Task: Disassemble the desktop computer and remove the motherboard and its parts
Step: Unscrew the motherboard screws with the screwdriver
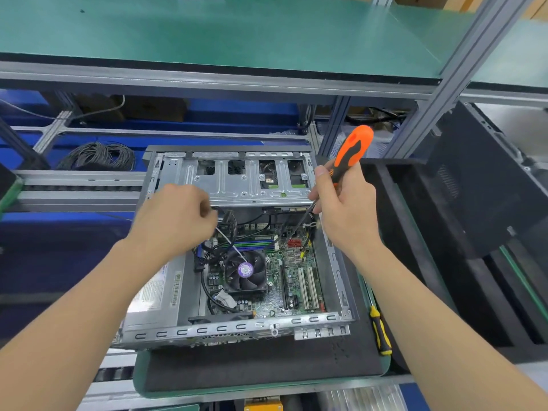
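An open desktop case [335, 317] lies on a black foam mat. Inside it sits the green motherboard [268, 295] with a black CPU fan [245, 271] bearing a purple sticker. A power supply [154, 292] fills the case's left side and a metal drive cage [234, 179] spans the far end. My left hand [175, 218] is over the board's upper left corner, its fingers curled round a bundle of black cables [229, 222]. My right hand [344, 203] grips an orange and black screwdriver [351, 151], whose shaft slants down to the board's upper right area.
A yellow and black screwdriver [380, 332] lies on the mat at the case's right. A black case panel [480, 185] and foam trays stand to the right. Coiled dark cable [99, 157] lies at the back left. A green shelf [237, 31] hangs overhead.
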